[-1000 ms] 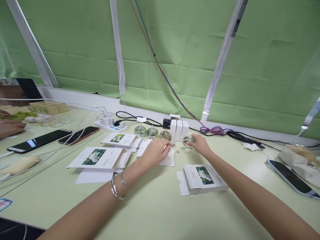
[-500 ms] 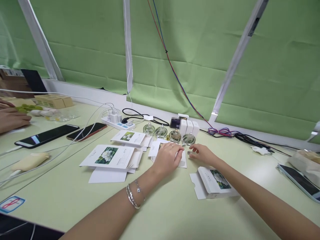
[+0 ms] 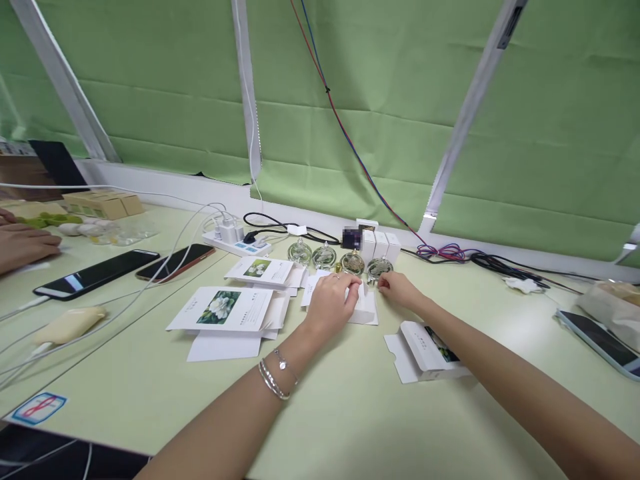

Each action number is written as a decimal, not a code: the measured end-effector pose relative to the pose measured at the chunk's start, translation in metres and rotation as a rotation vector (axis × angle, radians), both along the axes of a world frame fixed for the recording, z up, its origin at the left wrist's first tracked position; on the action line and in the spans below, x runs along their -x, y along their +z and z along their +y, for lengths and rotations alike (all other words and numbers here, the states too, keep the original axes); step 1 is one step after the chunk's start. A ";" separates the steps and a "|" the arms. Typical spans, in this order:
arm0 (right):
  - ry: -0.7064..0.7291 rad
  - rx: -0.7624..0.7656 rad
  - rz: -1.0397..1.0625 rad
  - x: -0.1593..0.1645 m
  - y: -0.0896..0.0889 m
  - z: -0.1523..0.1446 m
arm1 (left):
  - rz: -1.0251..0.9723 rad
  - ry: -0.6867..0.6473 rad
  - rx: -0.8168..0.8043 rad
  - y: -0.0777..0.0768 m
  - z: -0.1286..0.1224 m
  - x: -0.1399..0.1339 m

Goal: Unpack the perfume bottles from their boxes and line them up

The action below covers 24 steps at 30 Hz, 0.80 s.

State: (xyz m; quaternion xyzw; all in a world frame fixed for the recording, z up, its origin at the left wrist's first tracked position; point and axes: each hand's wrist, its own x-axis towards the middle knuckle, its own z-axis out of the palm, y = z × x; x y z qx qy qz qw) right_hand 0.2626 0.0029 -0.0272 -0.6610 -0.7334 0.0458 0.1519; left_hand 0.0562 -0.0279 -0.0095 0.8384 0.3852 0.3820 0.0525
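Note:
My left hand [image 3: 334,301] rests over a flat white card [image 3: 366,311] on the pale green table, fingers curled at its far edge. My right hand [image 3: 397,291] hovers just to the right, fingertips pinched near a tiny object I cannot make out. Right behind both hands stand several round glass bottles [image 3: 353,262] in a row and small white boxes [image 3: 380,246]. An open white flower-print box [image 3: 429,349] lies under my right forearm.
Flat flower-print cartons [image 3: 225,310] lie to the left. Two phones [image 3: 93,273] and a power strip [image 3: 236,243] with cables sit farther left; another person's hand [image 3: 23,243] is at the left edge. A phone [image 3: 597,342] lies at the right, cables along the window sill.
My right hand has let go of the rightmost glass bottle and drawn back toward the card. My left hand stayed on the card. The view shifted slightly.

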 end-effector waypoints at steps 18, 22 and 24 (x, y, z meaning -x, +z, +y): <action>0.100 0.426 -0.055 -0.059 0.034 -0.139 | 0.372 -0.742 0.010 -0.012 -0.045 -0.025; 0.017 0.208 0.001 -0.039 0.008 -0.159 | 0.300 -0.738 0.213 -0.017 -0.054 -0.032; -0.078 0.149 -0.005 -0.027 0.002 -0.168 | 0.183 -0.796 0.401 -0.019 -0.055 -0.033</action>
